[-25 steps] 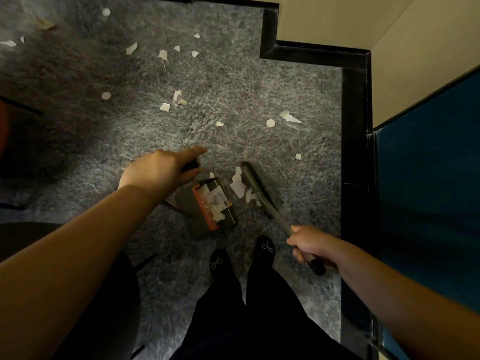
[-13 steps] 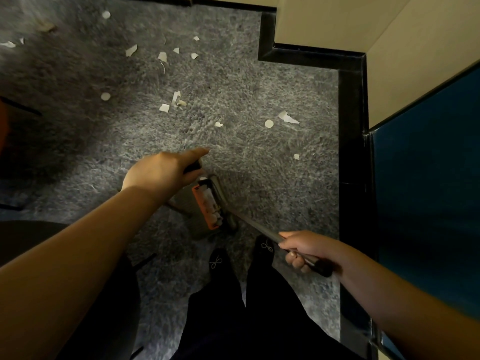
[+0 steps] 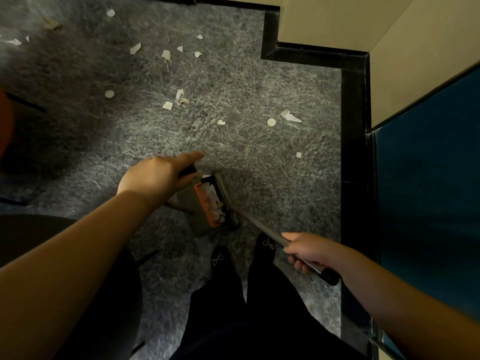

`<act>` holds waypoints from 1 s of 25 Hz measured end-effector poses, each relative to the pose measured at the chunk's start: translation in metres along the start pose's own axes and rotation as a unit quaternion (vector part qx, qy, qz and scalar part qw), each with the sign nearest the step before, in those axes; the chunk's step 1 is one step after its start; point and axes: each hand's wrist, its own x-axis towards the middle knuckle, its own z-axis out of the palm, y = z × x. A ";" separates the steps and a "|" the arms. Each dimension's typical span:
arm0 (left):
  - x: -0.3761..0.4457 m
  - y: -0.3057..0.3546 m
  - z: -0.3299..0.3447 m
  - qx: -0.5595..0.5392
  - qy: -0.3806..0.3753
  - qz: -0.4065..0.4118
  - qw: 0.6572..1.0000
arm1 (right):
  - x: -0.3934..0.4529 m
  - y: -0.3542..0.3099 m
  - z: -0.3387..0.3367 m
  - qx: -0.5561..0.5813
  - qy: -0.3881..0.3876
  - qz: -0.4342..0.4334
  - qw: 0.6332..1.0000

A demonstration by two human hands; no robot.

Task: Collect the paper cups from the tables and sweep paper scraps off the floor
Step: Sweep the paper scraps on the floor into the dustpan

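Observation:
A grey dustpan (image 3: 192,203) with an orange lip stands on the grey carpet just in front of my feet, with white paper scraps (image 3: 217,209) piled in it. My left hand (image 3: 158,175) grips the dustpan's dark handle, index finger stretched forward. My right hand (image 3: 309,252) holds the broom's metal handle (image 3: 259,226) near its black end. The broom head (image 3: 224,196) lies against the dustpan's mouth. More paper scraps (image 3: 289,116) lie scattered on the carpet farther ahead and to the upper left. No paper cups are in view.
A black skirting board (image 3: 354,126) edges the carpet on the right and top, below a beige wall (image 3: 337,19). A blue panel (image 3: 428,190) stands at the right. A dark round chair seat (image 3: 39,235) and an orange object (image 3: 4,120) sit at the left.
The broom swept left from the open carpet to the dustpan, pushing the nearby white scraps into it. My right hand drew the handle back and left. My left hand kept holding the dustpan.

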 end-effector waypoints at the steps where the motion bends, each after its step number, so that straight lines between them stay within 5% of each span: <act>1: 0.001 0.001 0.000 -0.002 0.000 -0.001 1.000 | 0.000 0.002 0.002 -0.016 0.002 -0.010 1.000; 16: -0.025 -0.019 -0.008 -0.057 -0.018 -0.027 0.998 | -0.034 -0.031 -0.017 -0.052 0.059 -0.051 0.996; 25: -0.048 -0.083 -0.031 -0.113 0.041 -0.088 0.989 | -0.019 -0.098 -0.004 -0.117 0.074 -0.077 0.987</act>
